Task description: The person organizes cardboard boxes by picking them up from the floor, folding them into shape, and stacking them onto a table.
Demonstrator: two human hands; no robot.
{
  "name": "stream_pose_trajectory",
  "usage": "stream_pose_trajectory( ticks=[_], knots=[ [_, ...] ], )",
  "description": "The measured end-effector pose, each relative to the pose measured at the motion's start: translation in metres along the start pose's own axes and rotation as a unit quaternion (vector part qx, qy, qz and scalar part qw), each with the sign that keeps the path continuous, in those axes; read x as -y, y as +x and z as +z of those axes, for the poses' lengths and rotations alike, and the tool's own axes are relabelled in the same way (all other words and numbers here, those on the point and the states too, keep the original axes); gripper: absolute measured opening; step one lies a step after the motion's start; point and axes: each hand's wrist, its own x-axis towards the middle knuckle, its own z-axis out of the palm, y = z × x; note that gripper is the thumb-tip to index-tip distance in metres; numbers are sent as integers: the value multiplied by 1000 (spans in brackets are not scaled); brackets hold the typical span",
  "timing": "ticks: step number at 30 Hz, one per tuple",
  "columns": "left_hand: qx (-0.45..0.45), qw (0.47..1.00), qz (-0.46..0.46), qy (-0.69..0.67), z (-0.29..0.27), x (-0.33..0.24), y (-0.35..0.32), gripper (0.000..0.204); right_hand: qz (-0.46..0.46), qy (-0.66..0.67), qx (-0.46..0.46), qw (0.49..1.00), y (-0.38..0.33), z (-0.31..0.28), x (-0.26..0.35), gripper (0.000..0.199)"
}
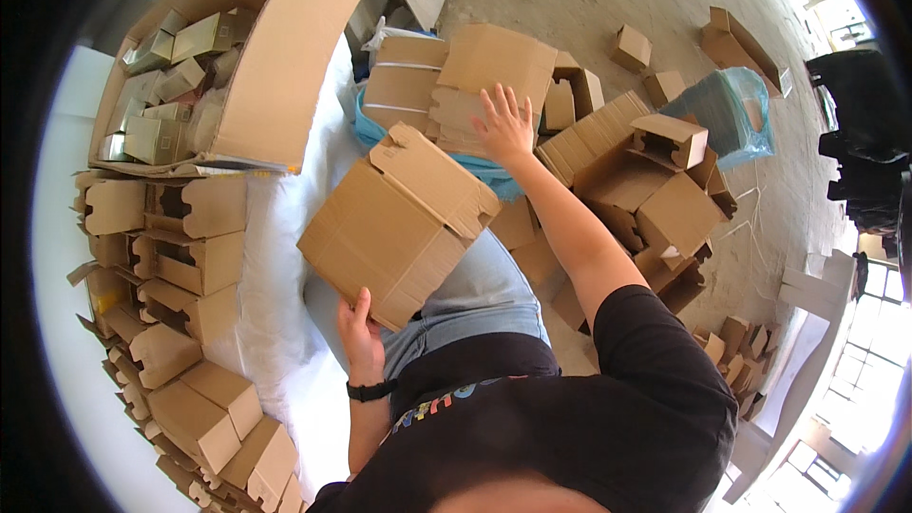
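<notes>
A flattened brown cardboard box (380,228) with notched flaps lies tilted above my lap. My left hand (362,334) grips its near edge, thumb on top and the other fingers hidden underneath. Ahead of it, my right hand (505,125) reaches out with its fingers spread over a flat cardboard sheet (499,55). Whether the fingertips press on that sheet I cannot tell. Blue plastic wrapping (503,177) shows under the sheet, and a strapped bundle of flat cardboard (407,76) is just to its left.
Folded open boxes (195,261) line the left side in a long row. A large carton (285,76) holding small boxes stands at the far left. More opened boxes (679,214) pile up at the right, beside a blue plastic-wrapped stack (727,114). White wrapping (271,275) runs along my left.
</notes>
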Motion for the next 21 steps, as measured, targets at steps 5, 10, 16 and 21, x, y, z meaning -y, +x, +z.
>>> stream_pose_trajectory(
  ticks=[5, 10, 16, 21],
  knots=[
    [35, 997, -49, -42, 6, 4, 1, 39, -1, 54, 178, 983, 8, 46, -41, 56],
    [90, 983, -70, -142, 33, 11, 42, 35, -40, 65, 163, 984, -3, 63, -44, 59],
    [171, 952, -118, -225, 135, 62, 152, 34, 62, 447, 103, 886, 5, 96, -68, 51],
    [195, 945, -182, -189, 188, 114, 219, 22, 272, 793, 85, 538, 10, 70, -67, 51]
  ],
)
